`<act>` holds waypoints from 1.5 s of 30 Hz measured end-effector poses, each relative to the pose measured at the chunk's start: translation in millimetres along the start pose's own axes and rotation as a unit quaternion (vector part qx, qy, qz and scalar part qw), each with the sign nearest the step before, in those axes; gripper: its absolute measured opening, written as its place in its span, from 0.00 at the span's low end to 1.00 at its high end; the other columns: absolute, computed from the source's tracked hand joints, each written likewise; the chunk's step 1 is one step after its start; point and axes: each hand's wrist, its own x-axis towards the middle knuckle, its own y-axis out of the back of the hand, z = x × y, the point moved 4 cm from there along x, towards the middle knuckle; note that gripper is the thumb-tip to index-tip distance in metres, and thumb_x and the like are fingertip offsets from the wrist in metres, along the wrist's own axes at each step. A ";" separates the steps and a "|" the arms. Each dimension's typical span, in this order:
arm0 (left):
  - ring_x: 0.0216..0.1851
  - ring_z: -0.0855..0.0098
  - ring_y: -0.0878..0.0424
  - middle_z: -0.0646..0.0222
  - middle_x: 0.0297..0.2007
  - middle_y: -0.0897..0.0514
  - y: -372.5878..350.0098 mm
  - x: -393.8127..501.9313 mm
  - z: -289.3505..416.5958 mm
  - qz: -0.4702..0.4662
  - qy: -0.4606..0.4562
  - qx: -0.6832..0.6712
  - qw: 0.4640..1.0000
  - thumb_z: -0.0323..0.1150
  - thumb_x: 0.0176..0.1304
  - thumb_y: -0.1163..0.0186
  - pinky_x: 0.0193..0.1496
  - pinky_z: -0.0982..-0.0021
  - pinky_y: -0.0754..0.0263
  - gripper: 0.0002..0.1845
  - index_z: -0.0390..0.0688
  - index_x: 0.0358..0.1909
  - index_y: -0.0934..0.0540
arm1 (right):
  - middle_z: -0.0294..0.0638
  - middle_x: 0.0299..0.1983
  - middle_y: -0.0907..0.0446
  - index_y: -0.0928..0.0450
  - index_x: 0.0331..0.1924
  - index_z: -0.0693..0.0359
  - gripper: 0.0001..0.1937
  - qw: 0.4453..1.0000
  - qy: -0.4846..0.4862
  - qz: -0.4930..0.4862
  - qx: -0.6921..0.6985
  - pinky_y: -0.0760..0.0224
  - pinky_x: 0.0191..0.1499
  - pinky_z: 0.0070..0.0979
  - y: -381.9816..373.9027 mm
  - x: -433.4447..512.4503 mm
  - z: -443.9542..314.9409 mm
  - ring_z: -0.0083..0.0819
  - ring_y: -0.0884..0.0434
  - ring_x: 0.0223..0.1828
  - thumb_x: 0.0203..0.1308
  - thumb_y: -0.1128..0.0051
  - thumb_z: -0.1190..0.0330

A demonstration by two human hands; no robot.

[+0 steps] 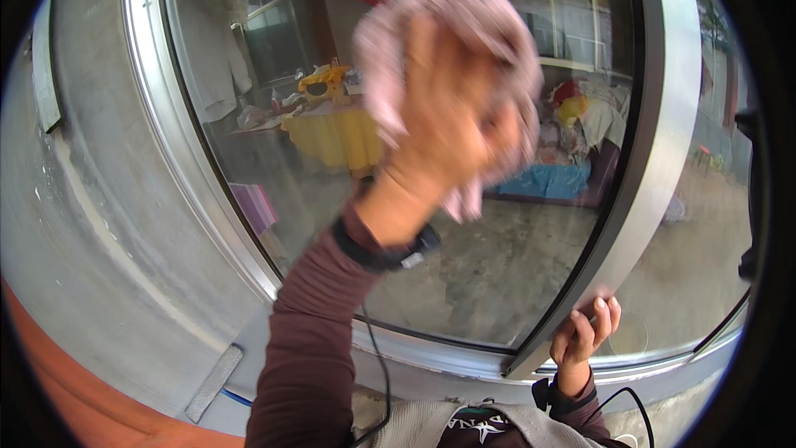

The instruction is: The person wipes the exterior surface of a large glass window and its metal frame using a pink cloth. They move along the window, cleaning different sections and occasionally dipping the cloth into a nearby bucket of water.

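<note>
My left hand [444, 99], blurred, holds a crumpled pink cloth [516, 56] against or close in front of a large glass pane [472, 280]; which of the two cannot be told. Its back faces me, and a black band circles the wrist. Lower right, my right hand [584, 333] has bent fingers on the lower part of the pane's silvery metal frame [628, 242]. Part of that hand's hold is hidden.
A grey wall [106, 168] stands at left. Near the lower left lie a grey textured pad with a blue handle [214, 382] and an orange surface [74, 373]. A black cable [379, 354] hangs by my left arm. Behind the glass show a yellow-draped table [336, 130] and a blue cloth [547, 180].
</note>
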 end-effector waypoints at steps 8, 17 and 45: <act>0.68 0.43 0.47 0.37 0.64 0.41 81.3 -100.2 -180.3 0.130 0.217 0.252 0.934 0.47 0.68 0.55 0.69 0.53 0.56 0.34 0.27 0.65 0.42 | 0.51 0.57 0.33 0.27 0.43 0.61 0.19 1.000 -0.020 -0.006 -0.006 0.44 0.64 0.49 0.1 -0.3 -1.9 0.53 0.40 0.63 0.45 0.57 0.85; 0.61 0.40 0.41 0.38 0.55 0.35 40.9 -197.1 -47.9 0.037 0.353 0.106 0.929 0.42 0.65 0.53 0.66 0.46 0.51 0.26 0.28 0.54 0.33 | 0.53 0.58 0.33 0.26 0.41 0.62 0.14 1.000 0.006 -0.012 -0.014 0.45 0.63 0.49 0.1 -0.6 -1.5 0.56 0.39 0.62 0.50 0.55 0.82; 0.67 0.37 0.51 0.34 0.63 0.43 81.9 -246.4 -152.6 0.006 0.239 0.120 0.964 0.44 0.62 0.50 0.70 0.46 0.62 0.36 0.27 0.63 0.43 | 0.55 0.59 0.36 0.29 0.44 0.62 0.12 0.999 0.023 -0.024 -0.018 0.49 0.65 0.53 1.1 -3.6 4.2 0.59 0.40 0.63 0.56 0.59 0.81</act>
